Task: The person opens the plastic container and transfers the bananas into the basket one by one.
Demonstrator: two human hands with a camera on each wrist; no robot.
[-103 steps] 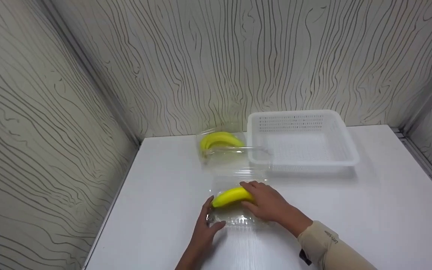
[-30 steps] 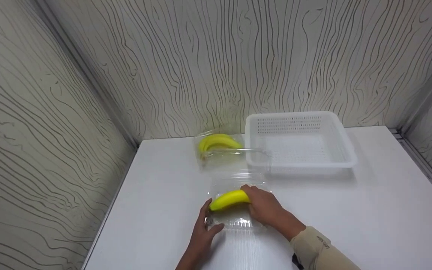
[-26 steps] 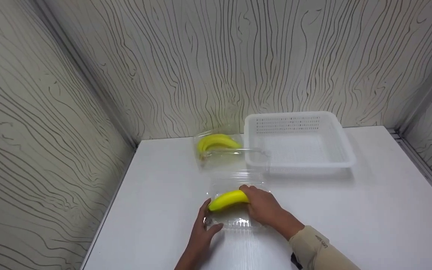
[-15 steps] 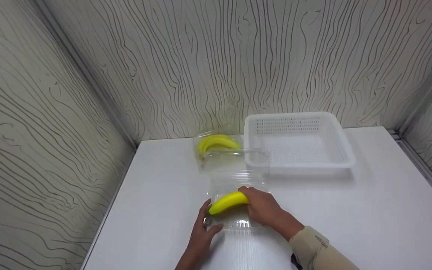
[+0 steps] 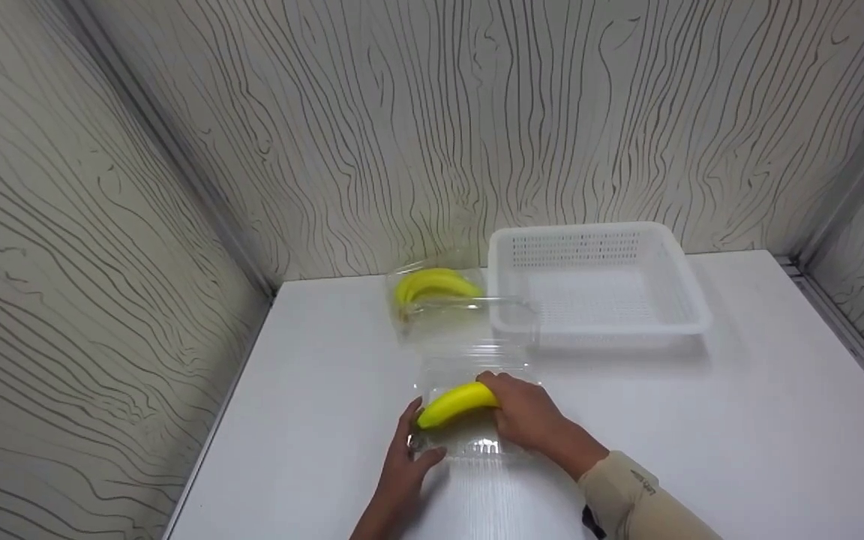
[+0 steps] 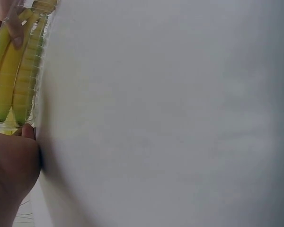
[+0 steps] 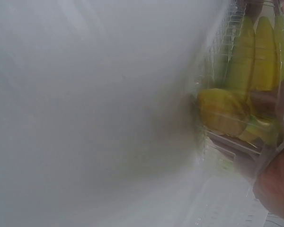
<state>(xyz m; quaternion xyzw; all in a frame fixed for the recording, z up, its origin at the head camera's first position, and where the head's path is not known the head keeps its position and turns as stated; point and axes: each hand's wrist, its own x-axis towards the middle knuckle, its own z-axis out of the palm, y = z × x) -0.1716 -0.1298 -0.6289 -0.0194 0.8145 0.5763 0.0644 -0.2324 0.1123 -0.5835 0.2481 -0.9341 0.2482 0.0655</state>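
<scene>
A bunch of yellow bananas (image 5: pixel 456 405) lies in the base of a clear plastic clamshell box (image 5: pixel 486 448) at the front middle of the table. The right hand (image 5: pixel 528 414) grips the stem end from above. Through the clear wall, the right wrist view shows the brown stem end (image 7: pixel 222 112) with fingers beside it. Around the box's front left corner is the left hand (image 5: pixel 404 459), forefinger along the left side near the banana tips, thumb at the front edge. Several bananas (image 6: pixel 12 78) show side by side in the left wrist view. The left hand's other fingers are hidden.
Behind, a second clear box (image 5: pixel 447 322) holds another banana bunch (image 5: pixel 436 283) near the back wall. To its right stands a white perforated basket (image 5: pixel 601 328). Patterned walls (image 5: pixel 432 135) enclose the white table (image 5: pixel 319 405) at the back and sides.
The right hand has closed its thumb in and turned slightly over the stem end. The bananas' tip end has dipped a little towards the front. The left hand has stayed at the box corner.
</scene>
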